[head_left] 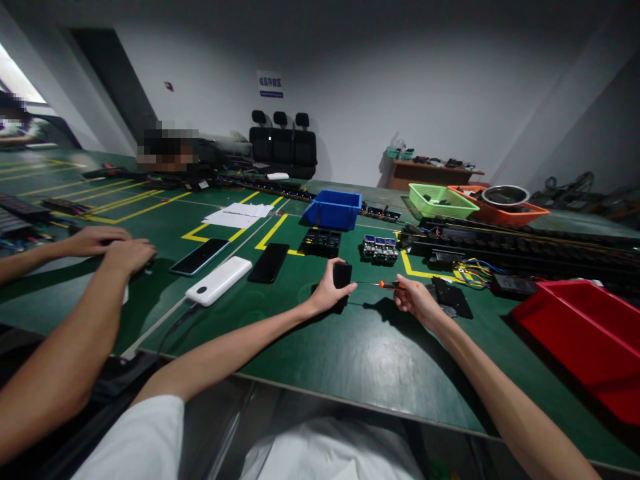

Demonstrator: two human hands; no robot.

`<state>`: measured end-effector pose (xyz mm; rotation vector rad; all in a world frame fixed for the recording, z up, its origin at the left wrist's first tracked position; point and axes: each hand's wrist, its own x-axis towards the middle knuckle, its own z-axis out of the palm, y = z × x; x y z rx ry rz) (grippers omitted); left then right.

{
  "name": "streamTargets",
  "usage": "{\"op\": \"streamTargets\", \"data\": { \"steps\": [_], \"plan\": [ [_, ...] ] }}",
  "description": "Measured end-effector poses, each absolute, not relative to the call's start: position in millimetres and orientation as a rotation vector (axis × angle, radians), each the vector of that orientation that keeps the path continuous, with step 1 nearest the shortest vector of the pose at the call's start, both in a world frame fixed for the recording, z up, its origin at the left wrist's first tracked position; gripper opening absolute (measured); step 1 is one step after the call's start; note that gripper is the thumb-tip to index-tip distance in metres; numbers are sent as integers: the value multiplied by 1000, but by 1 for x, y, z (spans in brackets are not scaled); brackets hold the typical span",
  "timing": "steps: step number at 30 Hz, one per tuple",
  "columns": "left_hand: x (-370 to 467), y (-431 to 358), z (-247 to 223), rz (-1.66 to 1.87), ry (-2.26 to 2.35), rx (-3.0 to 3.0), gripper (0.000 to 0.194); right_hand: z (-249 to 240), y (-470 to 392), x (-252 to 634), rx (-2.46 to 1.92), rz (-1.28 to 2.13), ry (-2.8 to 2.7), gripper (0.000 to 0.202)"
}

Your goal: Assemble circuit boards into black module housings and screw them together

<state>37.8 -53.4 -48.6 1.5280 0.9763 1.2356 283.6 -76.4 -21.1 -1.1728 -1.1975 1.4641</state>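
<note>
My left hand (327, 291) is closed around a small black box-like part (343, 275), held upright just over the green table (300, 340). In my right hand (416, 301) is a screwdriver (387, 285) with an orange and black handle. Its thin shaft points left, toward the black part; whether the tip touches it I cannot tell. Beyond my hands stand a group of black modules (321, 242) and a group of modules with silver and blue faces (380, 249). Flat black pieces (453, 298) lie beside my right hand.
A red bin (585, 333) stands at the right, a blue bin (334, 209) beyond the modules. A black phone (269, 263), another phone (200, 257) and a white power bank (220, 281) lie left. Wires (473, 272) trail at right. A co-worker's hands (120, 250) rest at far left.
</note>
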Motion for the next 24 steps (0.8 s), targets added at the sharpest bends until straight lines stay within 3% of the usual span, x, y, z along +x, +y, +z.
{"op": "streamTargets", "data": {
  "steps": [24],
  "plan": [
    [32,-53,-39,1251,1090,1798,62,-11,-81,286,-1170,875,-1683,34]
  ]
}}
